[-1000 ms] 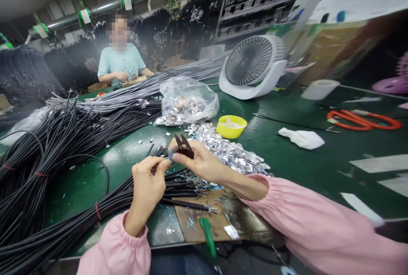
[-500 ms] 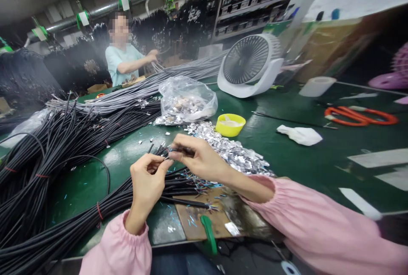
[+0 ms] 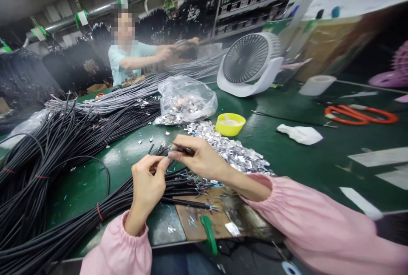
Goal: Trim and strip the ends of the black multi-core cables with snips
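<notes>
My left hand (image 3: 149,181) is closed in a pinch on a black cable, whose stripped tip (image 3: 169,151) pokes out between thumb and forefinger. Thumb and fingers of my right hand (image 3: 200,156) are pressed together right at that tip; a dark, thin shape shows in them, too small to make out. Beneath both hands lies a bundle of black cables (image 3: 117,200), bound with a red tie, with coloured wire ends (image 3: 196,181) fanned out to the right. A heap of silvery foil pieces (image 3: 236,151) spreads beyond my right wrist.
A clear plastic bag (image 3: 188,98), a yellow dish (image 3: 230,125) and a white fan (image 3: 250,64) stand behind the foil. More black cables (image 3: 63,151) pile up at left. Orange-handled scissors (image 3: 360,114) lie at right. Across the table a person (image 3: 127,56) handles grey cables.
My hands stay at nearly the same spot, with only slight finger movement at the cable tip. The person across the table has stretched their arms out to the right.
</notes>
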The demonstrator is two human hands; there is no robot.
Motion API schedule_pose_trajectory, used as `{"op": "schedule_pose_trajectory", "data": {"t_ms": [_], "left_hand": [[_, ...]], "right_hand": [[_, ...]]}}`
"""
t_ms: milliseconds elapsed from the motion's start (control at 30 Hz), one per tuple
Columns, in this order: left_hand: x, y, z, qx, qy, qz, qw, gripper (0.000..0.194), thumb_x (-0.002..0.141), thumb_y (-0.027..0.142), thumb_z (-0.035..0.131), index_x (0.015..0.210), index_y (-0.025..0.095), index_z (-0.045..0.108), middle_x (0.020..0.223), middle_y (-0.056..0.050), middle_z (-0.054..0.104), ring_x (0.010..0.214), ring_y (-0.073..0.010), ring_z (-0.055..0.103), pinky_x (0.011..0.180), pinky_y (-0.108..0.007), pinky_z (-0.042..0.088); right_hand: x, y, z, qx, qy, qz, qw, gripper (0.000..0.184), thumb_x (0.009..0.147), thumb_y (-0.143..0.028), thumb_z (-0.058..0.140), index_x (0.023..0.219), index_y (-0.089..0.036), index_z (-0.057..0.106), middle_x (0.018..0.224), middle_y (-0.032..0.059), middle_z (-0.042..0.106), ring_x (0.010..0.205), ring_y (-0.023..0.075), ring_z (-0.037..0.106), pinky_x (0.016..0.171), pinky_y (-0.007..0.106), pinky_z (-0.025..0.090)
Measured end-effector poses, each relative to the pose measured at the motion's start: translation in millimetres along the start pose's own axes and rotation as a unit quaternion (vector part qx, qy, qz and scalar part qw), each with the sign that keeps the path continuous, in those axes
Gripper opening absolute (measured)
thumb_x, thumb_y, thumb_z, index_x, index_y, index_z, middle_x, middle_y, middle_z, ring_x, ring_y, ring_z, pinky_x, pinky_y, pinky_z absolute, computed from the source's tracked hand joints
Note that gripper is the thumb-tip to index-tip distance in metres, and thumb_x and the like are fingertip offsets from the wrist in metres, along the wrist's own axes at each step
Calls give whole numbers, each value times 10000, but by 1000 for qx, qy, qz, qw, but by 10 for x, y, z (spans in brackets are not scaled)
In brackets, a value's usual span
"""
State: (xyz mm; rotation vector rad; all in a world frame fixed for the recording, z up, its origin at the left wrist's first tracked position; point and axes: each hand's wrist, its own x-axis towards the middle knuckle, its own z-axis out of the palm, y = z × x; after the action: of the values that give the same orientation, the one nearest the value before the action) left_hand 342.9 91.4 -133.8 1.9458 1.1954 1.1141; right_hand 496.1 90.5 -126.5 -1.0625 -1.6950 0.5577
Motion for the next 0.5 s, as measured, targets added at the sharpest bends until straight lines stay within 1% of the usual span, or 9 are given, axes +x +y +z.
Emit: {"op": "schedule_pose_trajectory", "data": {"t_ms": [100,167,200,267,333,367,400,433,500], "left_hand": [[7,4,15,21,-17,17,999,292,853,256,471,637,161,643,600,-7,601,564,-112,516,539,-217,346],[16,1,24,19,-27,13,999,341,868,262,433,590,160,601,556,4,564,531,-103,487,521,-216,320],[20,-2,28,17,-32,7,999,354,872,270,420,579,160,585,538,10,545,511,-99,469,510,-217,306],[24,-10,33,21,-38,1,999,362,871,281,409,568,159,565,518,16,517,487,-95,439,494,-220,280],[20,-15,32,33,-38,2,999,354,860,283,414,557,158,548,516,17,501,487,-95,426,487,-223,262],[16,-15,29,35,-35,1,999,356,858,289,413,552,157,538,511,17,491,484,-95,418,485,-224,256],[10,-13,26,32,-33,-3,999,363,860,302,409,550,157,530,504,19,480,478,-93,408,483,-224,254],[5,-10,21,25,-30,-10,999,373,863,320,403,551,157,524,495,22,468,468,-91,397,480,-223,253],[-3,-2,14,6,-22,-25,999,390,868,358,398,558,156,524,487,26,459,455,-88,383,476,-220,258]], "right_hand": [[16,8,35,86,-26,30,996,463,794,-573,512,566,-178,433,532,-29,381,500,104,359,472,244,307],[18,37,53,103,-45,37,993,425,821,-534,480,584,-184,431,520,-34,372,466,100,346,446,241,303],[13,52,59,73,-34,18,997,385,839,-474,470,587,-185,435,529,-26,386,471,103,357,449,242,309],[-7,76,55,-47,6,-73,996,278,845,-307,446,600,-178,472,587,13,456,524,123,416,482,250,336],[-28,91,25,-178,37,-178,967,216,806,-164,399,626,-174,518,639,46,506,575,142,460,516,257,360],[-35,96,3,-229,55,-210,949,214,785,-123,380,648,-174,536,649,53,518,583,147,470,520,257,366],[-36,99,-21,-266,86,-224,934,214,772,-103,373,674,-173,550,661,58,530,591,151,480,521,256,371],[-34,100,-43,-289,128,-220,923,207,772,-98,379,696,-170,557,679,63,541,605,154,490,525,253,376],[-20,90,-68,-287,202,-188,917,178,809,-124,413,697,-166,546,676,57,543,600,145,489,516,242,369]]}}
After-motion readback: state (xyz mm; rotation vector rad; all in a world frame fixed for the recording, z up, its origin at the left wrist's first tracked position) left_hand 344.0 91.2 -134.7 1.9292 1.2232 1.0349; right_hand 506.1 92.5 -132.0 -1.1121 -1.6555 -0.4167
